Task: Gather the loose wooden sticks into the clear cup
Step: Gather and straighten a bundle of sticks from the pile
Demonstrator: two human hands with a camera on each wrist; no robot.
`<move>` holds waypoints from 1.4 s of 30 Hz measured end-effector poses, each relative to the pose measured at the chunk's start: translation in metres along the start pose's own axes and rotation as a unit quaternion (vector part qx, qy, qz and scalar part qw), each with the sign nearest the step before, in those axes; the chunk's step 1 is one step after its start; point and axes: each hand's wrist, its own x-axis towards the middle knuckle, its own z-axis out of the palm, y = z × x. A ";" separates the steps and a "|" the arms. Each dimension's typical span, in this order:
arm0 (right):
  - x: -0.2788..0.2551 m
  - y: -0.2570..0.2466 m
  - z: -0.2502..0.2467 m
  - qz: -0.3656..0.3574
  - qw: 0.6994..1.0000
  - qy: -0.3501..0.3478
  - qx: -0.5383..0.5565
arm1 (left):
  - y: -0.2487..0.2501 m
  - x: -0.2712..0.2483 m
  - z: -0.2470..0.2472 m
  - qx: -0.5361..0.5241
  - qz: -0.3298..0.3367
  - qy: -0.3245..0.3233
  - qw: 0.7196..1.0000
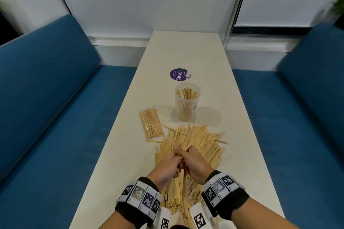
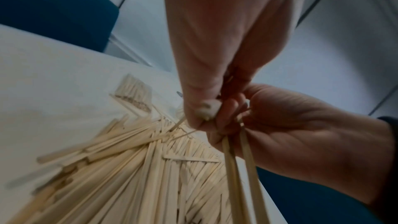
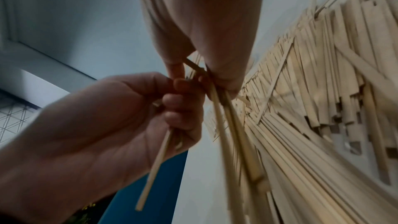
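Over the stick pile [image 1: 193, 143], both hands [image 1: 183, 163] clutch sticks, fingertips hidden from above

Both hands meet over a heap of pale loose wooden sticks [image 1: 195, 143] on the long cream table [image 1: 242, 135] — left hand [image 1: 168, 165] and right hand [image 1: 195, 165] each curled around sticks. Beyond the grip stands a clear plastic cup [image 1: 187, 104] partly filled with sticks; beyond-left lies a clear packet of sticks [image 1: 151, 123].
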 end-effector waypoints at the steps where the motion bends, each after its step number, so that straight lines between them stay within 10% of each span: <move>1: 0.001 0.001 -0.001 -0.008 1.000 0.005 -0.018 | 0.001 0.001 0.001 0.014 0.006 -0.005 1.000; 9: -0.004 -0.008 0.001 -0.057 0.996 0.068 -0.017 | 0.001 0.004 0.007 -0.014 0.040 0.042 0.998; 16: -0.013 -0.037 -0.006 -0.162 0.982 0.092 -0.039 | -0.004 0.009 -0.015 -0.160 -0.112 0.019 0.981; 20: -0.029 -0.044 0.012 -0.290 0.950 0.054 -0.099 | -0.008 0.014 -0.008 -0.292 -0.180 -0.087 0.935; 24: -0.038 -0.041 0.024 -0.364 0.921 0.033 -0.135 | 0.004 0.023 -0.006 -0.423 -0.160 -0.030 0.891; 42: -0.037 -0.057 0.020 -0.381 0.915 0.091 -0.097 | 0.018 0.007 -0.002 -0.241 -0.158 -0.076 0.955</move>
